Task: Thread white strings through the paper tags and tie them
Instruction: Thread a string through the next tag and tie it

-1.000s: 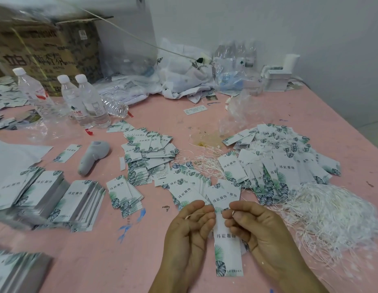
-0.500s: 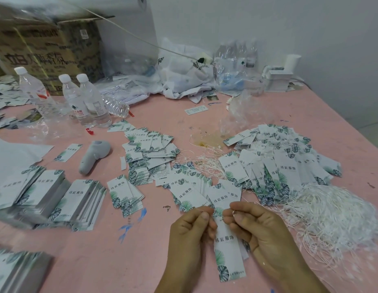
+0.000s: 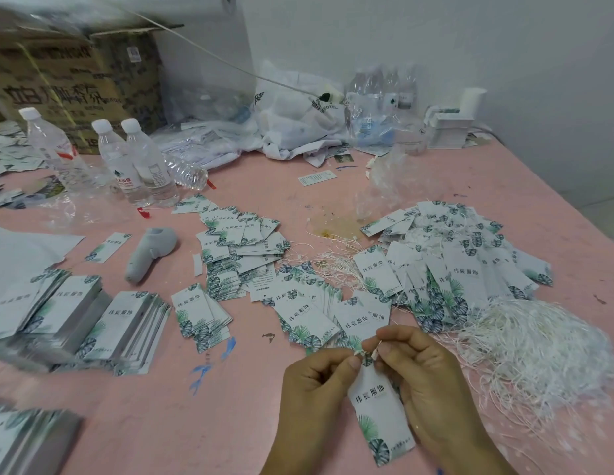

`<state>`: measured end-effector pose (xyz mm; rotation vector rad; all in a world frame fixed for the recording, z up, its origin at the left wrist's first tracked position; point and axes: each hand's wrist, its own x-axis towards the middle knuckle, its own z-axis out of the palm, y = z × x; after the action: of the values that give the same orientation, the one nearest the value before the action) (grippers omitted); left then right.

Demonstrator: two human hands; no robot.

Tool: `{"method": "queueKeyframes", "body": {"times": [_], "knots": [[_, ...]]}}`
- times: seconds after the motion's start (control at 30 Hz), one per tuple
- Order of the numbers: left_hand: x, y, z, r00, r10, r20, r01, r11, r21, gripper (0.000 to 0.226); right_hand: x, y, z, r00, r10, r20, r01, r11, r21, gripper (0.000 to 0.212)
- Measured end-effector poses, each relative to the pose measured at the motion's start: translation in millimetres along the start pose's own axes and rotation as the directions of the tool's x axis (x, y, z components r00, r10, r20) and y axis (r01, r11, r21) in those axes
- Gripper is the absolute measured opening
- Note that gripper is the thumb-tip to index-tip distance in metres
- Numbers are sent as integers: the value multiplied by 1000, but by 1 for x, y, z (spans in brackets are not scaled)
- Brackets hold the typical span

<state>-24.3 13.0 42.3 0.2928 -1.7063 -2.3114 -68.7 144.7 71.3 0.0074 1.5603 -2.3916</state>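
Paper tag (image 3: 379, 416), low centre: light, stiff card. Your left hand (image 3: 316, 382) and right hand (image 3: 418, 368) pinch the thin, limp string (image 3: 373, 353) at its top; hold near the hole.

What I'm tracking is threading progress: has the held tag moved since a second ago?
Yes, slightly: the held tag has shifted toward the person and a little right, judged against the gray handheld device.

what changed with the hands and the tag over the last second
Both hands moved slightly right with the tag. The left hand uncurled from its flat pinch and now nips the tag's top corner; the right hand now pinches a white string end there. The string pile and tag heaps stayed put.
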Motion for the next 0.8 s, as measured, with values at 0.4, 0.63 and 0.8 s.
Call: {"method": "queueKeyframes", "body": {"times": [0.4,0.63,0.8], "knots": [[-2,-4,-1,998,68,1,-67,986,153,11,-7,14,4,977,-211,-12,185,879,-440,39],[-1,-5,-2,995,98,-34,-91,980,179,17,-8,6,2,866,-485,120,406,542,-736,29],[-1,-7,-3,995,98,11,-99,981,164,24,-7,8,1,912,-362,192,389,620,-682,35]]}}
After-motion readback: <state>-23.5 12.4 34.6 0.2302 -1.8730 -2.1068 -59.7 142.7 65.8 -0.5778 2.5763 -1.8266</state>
